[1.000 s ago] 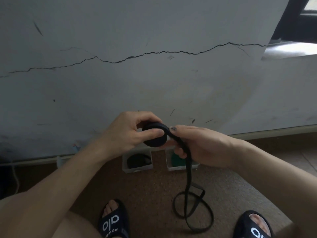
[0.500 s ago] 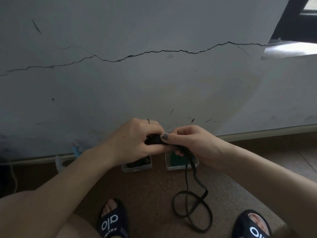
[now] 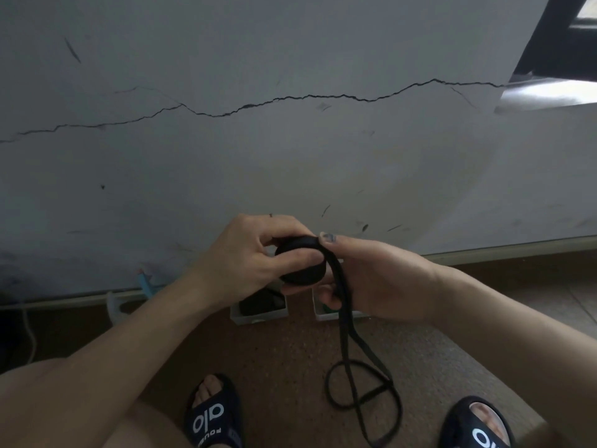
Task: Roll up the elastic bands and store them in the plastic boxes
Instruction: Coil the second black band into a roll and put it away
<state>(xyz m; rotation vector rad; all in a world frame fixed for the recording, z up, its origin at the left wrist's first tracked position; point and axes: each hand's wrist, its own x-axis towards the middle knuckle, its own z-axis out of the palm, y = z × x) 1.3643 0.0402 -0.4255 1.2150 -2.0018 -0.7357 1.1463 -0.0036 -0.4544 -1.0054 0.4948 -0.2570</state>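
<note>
A cracked grey plaster wall (image 3: 290, 150) rises behind a brown speckled floor (image 3: 284, 357). The left hand (image 3: 245, 260) grips a black rolled coil of elastic band (image 3: 302, 265), fingers (image 3: 292, 258) curled round it. The right hand (image 3: 381, 279) pinches the loose black band tail (image 3: 344, 321), which trails to loops on the floor. Below the hands stand two small clear plastic boxes (image 3: 258, 316), the left one holding a black roll (image 3: 261, 302).

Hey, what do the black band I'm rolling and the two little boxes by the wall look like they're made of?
Black band: looks like flat woven elastic with a matte finish; it winds into a tight roll and its loose end falls in limp loops. Left box and right box: probably thin plastic, pale and perhaps translucent, with smooth walls. Both are partly hidden by the hands.
</note>
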